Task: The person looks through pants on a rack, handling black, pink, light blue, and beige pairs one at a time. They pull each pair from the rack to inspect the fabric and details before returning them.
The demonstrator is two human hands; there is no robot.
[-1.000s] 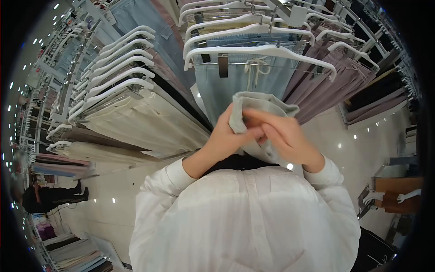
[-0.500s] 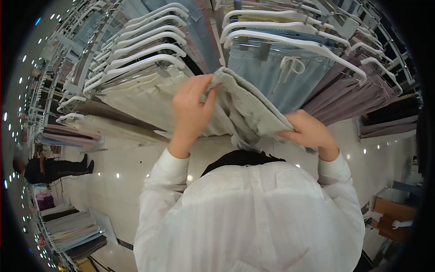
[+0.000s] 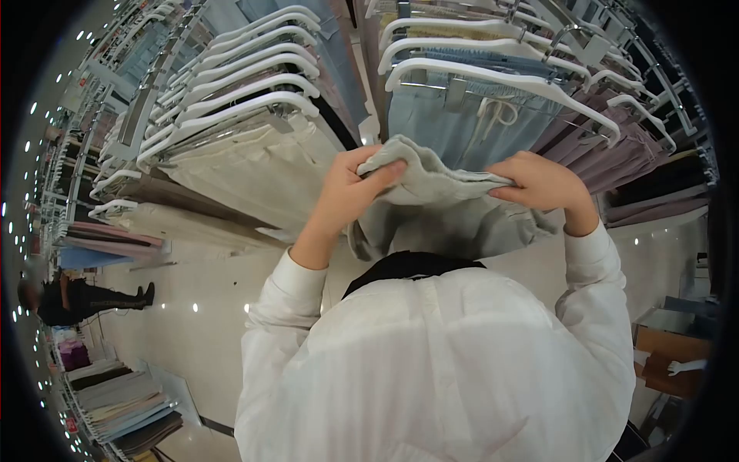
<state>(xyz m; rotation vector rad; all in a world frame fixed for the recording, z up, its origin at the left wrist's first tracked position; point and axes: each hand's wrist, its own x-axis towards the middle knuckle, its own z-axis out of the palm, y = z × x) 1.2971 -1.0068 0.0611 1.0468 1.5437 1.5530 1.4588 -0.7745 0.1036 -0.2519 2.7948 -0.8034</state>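
A pair of light grey-green trousers (image 3: 454, 185) is stretched between my two hands, its gathered waistband uppermost and the cloth hanging below. My left hand (image 3: 350, 185) grips the left end of the waistband, with the thumb over the fabric. At the other end, my right hand (image 3: 543, 187) pinches the band between thumb and fingers. Just beyond the garment hang light blue drawstring trousers (image 3: 431, 108) on a white hanger (image 3: 508, 73). Cream trousers (image 3: 246, 169) hang on the rack to the left of my left hand.
Several white hangers (image 3: 254, 58) with trousers line the left rack. Mauve trousers (image 3: 616, 154) hang at the right. Across the tiled floor (image 3: 200, 308), a person in dark clothes (image 3: 77, 296) stands at the far left. Folded trousers (image 3: 127, 393) fill a lower-left display.
The waistband has gone from slanted to nearly level. My right hand has risen to the band, and my left hand has shifted slightly right and down.
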